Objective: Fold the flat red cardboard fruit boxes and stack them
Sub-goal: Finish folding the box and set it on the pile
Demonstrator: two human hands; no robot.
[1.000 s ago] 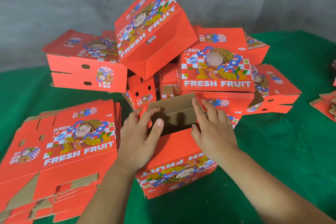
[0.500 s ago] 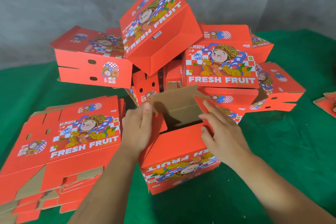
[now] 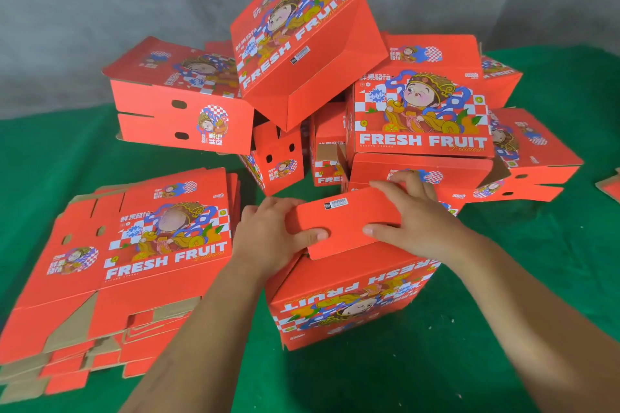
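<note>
One box (image 3: 349,298) is in work, standing on the green cloth (image 3: 503,329) at centre front, its print upside down to the camera. Its top flap (image 3: 345,221) lies folded over the opening. Left hand (image 3: 271,235) grips the flap's left end, thumb laid on top and fingers curled round the edge. Right hand (image 3: 412,218) holds the right end likewise, thumb on the near edge and fingers over the far side. One stack of flat blanks (image 3: 134,261) lies just left of the box; sheet count cannot be told. Behind, a heap of folded boxes (image 3: 302,54): at least seven visible, one tilted on top.
</note>
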